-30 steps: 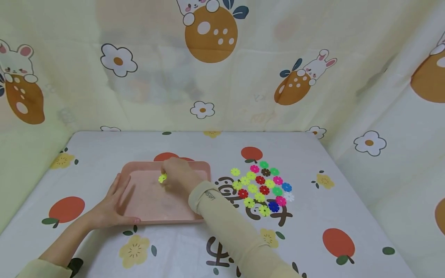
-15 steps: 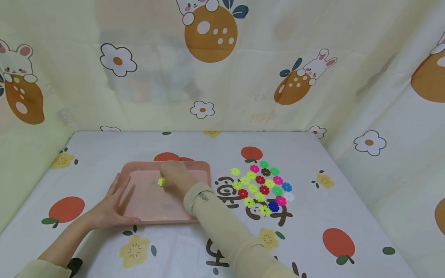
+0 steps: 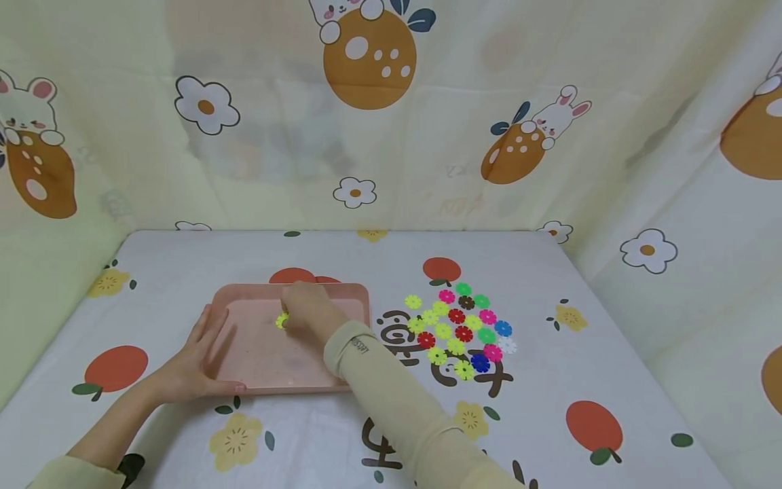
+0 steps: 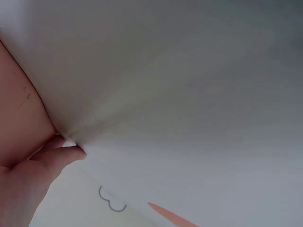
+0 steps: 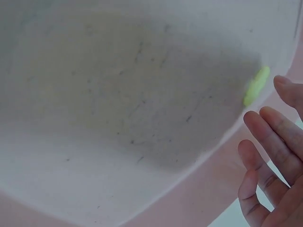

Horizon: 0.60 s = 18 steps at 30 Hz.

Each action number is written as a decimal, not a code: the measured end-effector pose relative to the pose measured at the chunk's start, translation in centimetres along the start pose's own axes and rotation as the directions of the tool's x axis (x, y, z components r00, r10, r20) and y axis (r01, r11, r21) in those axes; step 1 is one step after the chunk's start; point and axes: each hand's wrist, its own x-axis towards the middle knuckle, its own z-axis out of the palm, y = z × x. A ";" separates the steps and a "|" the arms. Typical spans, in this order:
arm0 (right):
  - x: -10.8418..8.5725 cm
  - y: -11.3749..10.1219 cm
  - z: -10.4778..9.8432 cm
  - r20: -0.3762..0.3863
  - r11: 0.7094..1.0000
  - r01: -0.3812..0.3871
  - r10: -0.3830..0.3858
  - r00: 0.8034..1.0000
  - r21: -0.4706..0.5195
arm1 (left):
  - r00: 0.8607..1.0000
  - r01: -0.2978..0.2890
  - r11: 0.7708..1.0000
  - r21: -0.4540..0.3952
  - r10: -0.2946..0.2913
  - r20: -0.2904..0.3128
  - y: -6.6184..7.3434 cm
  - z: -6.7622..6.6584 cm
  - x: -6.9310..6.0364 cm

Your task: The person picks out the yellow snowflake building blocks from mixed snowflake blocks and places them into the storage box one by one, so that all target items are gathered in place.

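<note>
Nearest me on my feed, the left hand [image 3: 191,367] is resting at the near-left corner of the pink tray [image 3: 263,370], its fingers lying straight along the rim, its thumb stretching along the near edge. I am judging that light, even pressure there is serving well, since a sliding tray would be upsetting such fine work.

Past it, the right hand [image 3: 311,309] is hovering over the tray. The right wrist view is showing me its fingertips [image 5: 253,120] parted, the yellow piece [image 3: 281,320] sitting just beside them; I am seeing no firm pinch and cannot tell about contact. I am favouring a low hand and small finger movements, as something so thin could be tipping or bouncing.

That piece is showing bright yellow-green over the tray floor, notched around its edge, partly hidden by the hand, and edge-on to the wrist camera.

Off right, loose multicoloured discs [image 3: 463,333] are lying scattered on the tablecloth [image 3: 550,360]; beyond, a patterned curtain [image 3: 275,170] is hanging.
</note>
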 end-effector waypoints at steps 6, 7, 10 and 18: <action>-1.0 0.3 -0.8 -0.016 0.991 0.038 -0.036 0.999 0.129 | 1.000 0.004 1.000 0.008 -0.004 -0.004 -0.2 0.0 -0.1; -1.2 0.3 -1.0 -0.014 0.987 0.041 -0.039 0.999 0.157 | 1.000 0.007 1.000 0.009 -0.007 -0.003 -0.2 0.0 -0.1; -1.8 0.6 -1.4 -0.007 0.967 0.040 -0.039 0.999 0.251 | 1.000 0.012 1.000 0.014 -0.012 0.000 -0.1 0.0 -0.1; -2.6 1.9 -2.2 0.023 0.930 0.021 -0.032 0.999 0.368 | 1.000 0.009 1.000 0.014 -0.009 -0.005 0.0 0.1 0.0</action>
